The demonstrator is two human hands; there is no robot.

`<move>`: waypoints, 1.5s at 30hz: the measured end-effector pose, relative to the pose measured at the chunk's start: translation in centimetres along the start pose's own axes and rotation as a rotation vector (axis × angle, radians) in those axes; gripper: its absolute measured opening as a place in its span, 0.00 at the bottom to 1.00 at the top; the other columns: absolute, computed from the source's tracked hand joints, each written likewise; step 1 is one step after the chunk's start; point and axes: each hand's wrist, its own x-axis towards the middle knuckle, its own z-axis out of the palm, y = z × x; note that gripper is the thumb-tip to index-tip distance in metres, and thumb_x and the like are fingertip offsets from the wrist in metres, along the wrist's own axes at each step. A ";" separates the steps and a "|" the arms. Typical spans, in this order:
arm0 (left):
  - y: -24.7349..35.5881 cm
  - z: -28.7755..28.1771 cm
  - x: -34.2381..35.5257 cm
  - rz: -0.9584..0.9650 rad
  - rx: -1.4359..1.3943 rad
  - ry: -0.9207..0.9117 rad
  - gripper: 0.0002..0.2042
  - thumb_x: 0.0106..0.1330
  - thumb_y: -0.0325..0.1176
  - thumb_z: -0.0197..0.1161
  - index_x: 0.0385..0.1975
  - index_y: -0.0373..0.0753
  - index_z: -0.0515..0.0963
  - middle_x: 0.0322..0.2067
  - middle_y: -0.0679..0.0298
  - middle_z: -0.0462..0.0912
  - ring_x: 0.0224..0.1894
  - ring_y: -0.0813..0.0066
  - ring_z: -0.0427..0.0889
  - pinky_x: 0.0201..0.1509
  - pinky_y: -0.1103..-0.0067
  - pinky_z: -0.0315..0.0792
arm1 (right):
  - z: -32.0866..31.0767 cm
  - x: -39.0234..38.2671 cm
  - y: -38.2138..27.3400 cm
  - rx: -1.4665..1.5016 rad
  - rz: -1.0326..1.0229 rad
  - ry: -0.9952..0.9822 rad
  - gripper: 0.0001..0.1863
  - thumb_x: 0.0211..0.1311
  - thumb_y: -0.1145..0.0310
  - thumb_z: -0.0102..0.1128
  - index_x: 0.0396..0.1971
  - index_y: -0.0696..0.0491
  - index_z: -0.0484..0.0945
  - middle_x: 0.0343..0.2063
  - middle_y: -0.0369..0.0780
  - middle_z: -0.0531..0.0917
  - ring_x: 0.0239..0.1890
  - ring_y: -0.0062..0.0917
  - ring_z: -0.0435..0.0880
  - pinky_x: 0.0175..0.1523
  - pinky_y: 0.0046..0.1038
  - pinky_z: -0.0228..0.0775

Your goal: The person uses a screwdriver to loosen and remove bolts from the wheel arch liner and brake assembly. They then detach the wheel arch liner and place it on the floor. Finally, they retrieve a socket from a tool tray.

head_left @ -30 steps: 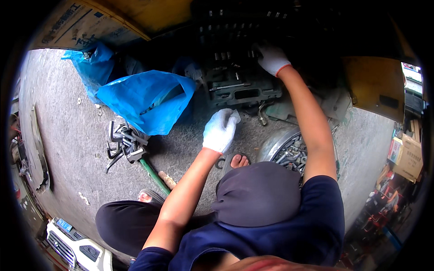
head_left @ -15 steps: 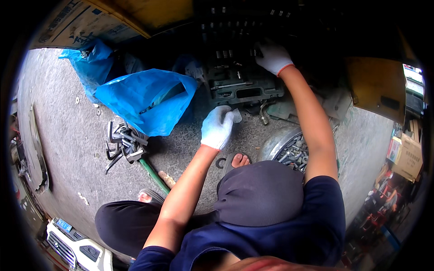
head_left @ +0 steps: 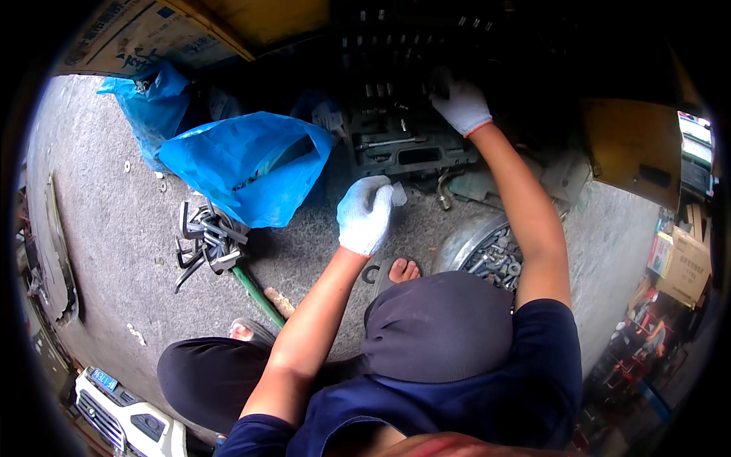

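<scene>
My left hand (head_left: pixel 365 216), in a white knit glove, is closed in a pinch on a small translucent plastic piece (head_left: pixel 398 195). It hovers over the concrete just in front of a dark socket set case (head_left: pixel 449 157). My right hand (head_left: pixel 462 106), gloved too, reaches over the right part of that case; its fingertips fade into deep shadow beside a small socket (head_left: pixel 426 88). Whether they grip anything is hidden. Rows of shiny sockets (head_left: pixel 378 90) stand in the case, and a long metal bar (head_left: pixel 391 142) lies along its near side.
Blue plastic bags (head_left: pixel 228 156) sit left of the case. Several large hex keys (head_left: pixel 204 242) are bunched by a green rod (head_left: pixel 257 295). Right of my foot is a metal bowl (head_left: pixel 459 242) of bolts (head_left: pixel 496 259). A yellow panel (head_left: pixel 636 148) stands at the right.
My left hand has shifted very slightly left, still pinching the plastic piece. The right hand stays over the case, with almost no movement.
</scene>
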 end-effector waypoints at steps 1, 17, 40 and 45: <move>-0.1 0.0 -0.1 -0.005 -0.011 0.003 0.07 0.63 0.29 0.63 0.38 0.34 0.80 0.36 0.58 0.84 0.39 0.72 0.83 0.46 0.79 0.75 | 0.0 -0.2 -0.2 0.059 -0.024 0.047 0.23 0.53 0.57 0.61 0.50 0.42 0.73 0.29 0.45 0.82 0.32 0.41 0.83 0.38 0.40 0.77; 0.0 0.2 0.2 -0.028 -0.073 0.037 0.08 0.64 0.29 0.62 0.39 0.33 0.80 0.35 0.60 0.84 0.38 0.76 0.82 0.46 0.80 0.74 | -2.1 -1.6 -0.7 0.113 -0.013 0.115 0.27 0.54 0.58 0.61 0.57 0.45 0.71 0.44 0.45 0.82 0.43 0.41 0.82 0.49 0.38 0.76; 6.1 -8.8 -4.7 -0.885 -0.903 -0.300 0.15 0.68 0.28 0.59 0.52 0.30 0.72 0.37 0.56 0.82 0.32 0.73 0.84 0.34 0.79 0.80 | -10.3 -4.1 -10.2 0.756 0.551 -0.542 0.25 0.54 0.55 0.63 0.44 0.60 0.79 0.38 0.49 0.85 0.42 0.33 0.84 0.48 0.33 0.76; 3.9 -8.9 -5.9 -0.933 -0.927 -0.205 0.13 0.68 0.29 0.58 0.50 0.30 0.73 0.38 0.55 0.82 0.32 0.71 0.83 0.36 0.78 0.80 | 0.0 2.0 -4.7 -0.073 0.413 -0.136 0.27 0.58 0.45 0.54 0.49 0.50 0.80 0.49 0.48 0.81 0.51 0.43 0.79 0.55 0.40 0.73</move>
